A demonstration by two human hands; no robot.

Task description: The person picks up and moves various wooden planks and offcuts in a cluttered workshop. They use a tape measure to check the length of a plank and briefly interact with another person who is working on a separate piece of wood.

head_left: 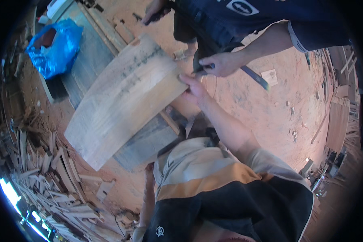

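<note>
A broad, pale wooden board (121,97) with curved long edges and dark stains near its far end lies slanted over a grey bench. My right hand (194,89) grips its right edge, thumb on top and fingers mostly underneath. Of my left arm only the forearm (147,197) shows, beside my shirt; the hand is hidden. Just beyond my right hand, a co-worker's hand (224,63) is closed on a dark object I cannot make out. A long dark flat bar (255,77) sticks out beyond that hand. The co-worker's other hand (155,11) is near the top edge.
The grey bench (147,141) shows under the board. A blue plastic bag (62,52) rests on its far left part. Heaps of wood offcuts (56,177) cover the left floor. A small wood piece (269,76) lies on the dusty floor, and planks (338,123) stand at right.
</note>
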